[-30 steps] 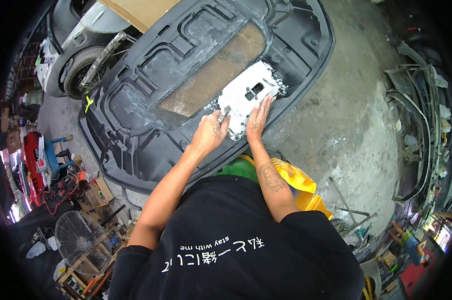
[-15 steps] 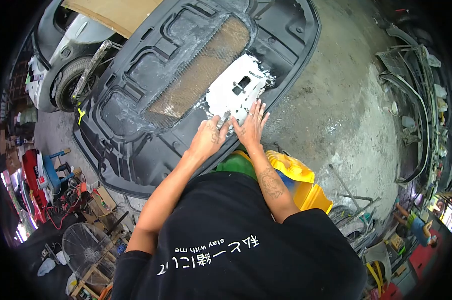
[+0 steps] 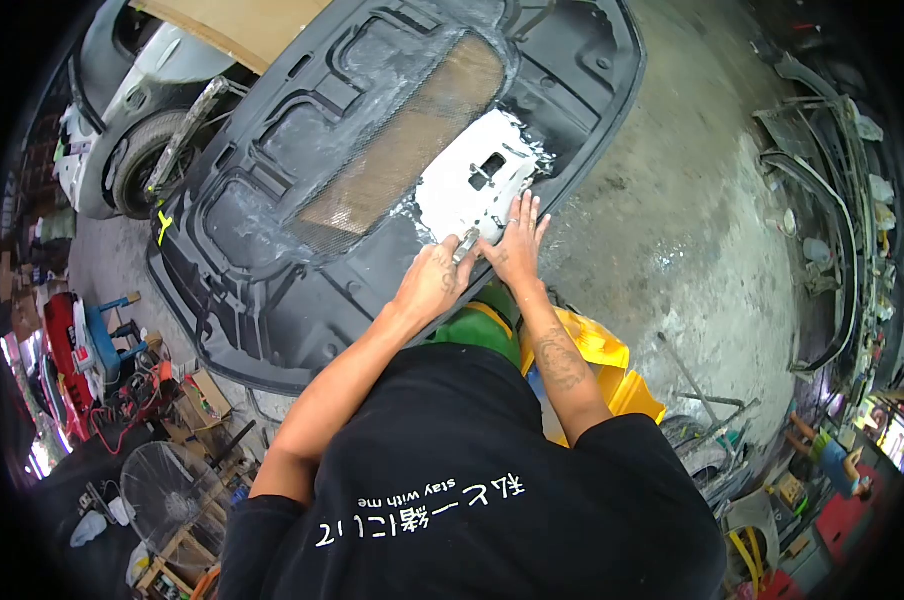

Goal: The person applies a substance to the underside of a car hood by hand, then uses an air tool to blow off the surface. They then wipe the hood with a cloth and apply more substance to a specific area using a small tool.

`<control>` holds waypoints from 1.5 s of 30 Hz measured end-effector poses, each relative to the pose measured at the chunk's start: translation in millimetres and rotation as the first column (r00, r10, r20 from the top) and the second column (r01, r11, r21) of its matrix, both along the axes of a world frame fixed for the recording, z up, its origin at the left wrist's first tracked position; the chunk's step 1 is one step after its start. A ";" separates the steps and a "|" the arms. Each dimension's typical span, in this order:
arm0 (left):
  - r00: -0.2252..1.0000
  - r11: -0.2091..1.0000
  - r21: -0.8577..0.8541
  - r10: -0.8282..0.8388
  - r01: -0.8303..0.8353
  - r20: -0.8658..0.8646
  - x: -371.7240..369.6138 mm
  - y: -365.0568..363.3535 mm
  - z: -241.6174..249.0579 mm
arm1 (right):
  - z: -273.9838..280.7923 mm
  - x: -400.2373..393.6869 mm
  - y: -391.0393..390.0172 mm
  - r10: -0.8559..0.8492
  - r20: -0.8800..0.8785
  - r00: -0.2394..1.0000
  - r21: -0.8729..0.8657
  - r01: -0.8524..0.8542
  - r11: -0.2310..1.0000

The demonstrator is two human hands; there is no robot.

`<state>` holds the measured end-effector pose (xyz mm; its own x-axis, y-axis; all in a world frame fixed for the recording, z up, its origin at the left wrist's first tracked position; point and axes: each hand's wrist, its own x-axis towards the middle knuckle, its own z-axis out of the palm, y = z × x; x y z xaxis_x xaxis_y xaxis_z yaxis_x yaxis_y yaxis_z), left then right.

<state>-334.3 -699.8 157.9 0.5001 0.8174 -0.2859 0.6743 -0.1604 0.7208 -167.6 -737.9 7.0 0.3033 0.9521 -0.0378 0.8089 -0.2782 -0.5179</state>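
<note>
A large dark panel [image 3: 272, 350] with a mesh strip [image 3: 402, 140] lies in front of me. White material [image 3: 462, 175] covers a patch near its right edge, around a small dark opening. My left hand [image 3: 437, 280] is closed on a small scraper-like tool [image 3: 466, 245] at the lower end of the patch. My right hand [image 3: 517, 245] rests beside it with fingers spread, at the panel's edge, its thumb close to the tool. What the tool's far end looks like is hard to make out.
A yellow plastic piece [image 3: 627, 390] lies below my right forearm. Left are a car body with a wheel [image 3: 142, 165], a fan [image 3: 172, 490] and red parts [image 3: 67, 350]. Car frames [image 3: 837, 220] stand at the right; another person [image 3: 837, 455] is at the lower right.
Both hands have shifted slightly right in view. The tool between them shows more clearly, and my left hand is nearer to the thumb of my right hand.
</note>
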 end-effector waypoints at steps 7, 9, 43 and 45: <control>0.988 0.988 0.030 0.152 -0.152 0.004 -33.0 19.8 -4.7 | 7.5 -20.9 17.3 0.283 -0.237 0.929 0.453 -0.152 0.878; 0.978 0.978 -0.010 0.207 -0.207 0.010 -46.0 24.5 -11.1 | 12.1 -19.2 21.2 0.293 -0.115 0.949 0.458 -0.211 0.864; 0.943 0.934 -0.202 0.318 -0.295 0.094 -67.7 23.3 35.9 | 20.8 -55.6 62.7 0.543 0.406 0.735 -0.157 -0.529 0.834; 0.943 0.945 -0.152 0.310 -0.291 0.121 -68.4 22.0 27.6 | 21.4 -56.6 58.3 0.548 0.397 0.736 -0.161 -0.532 0.831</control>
<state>-402.7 -677.7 185.5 0.2798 0.8962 -0.3443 0.5666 0.1354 0.8128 -224.3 -679.7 28.3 -0.2676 0.9612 -0.0667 0.9601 0.2602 -0.1021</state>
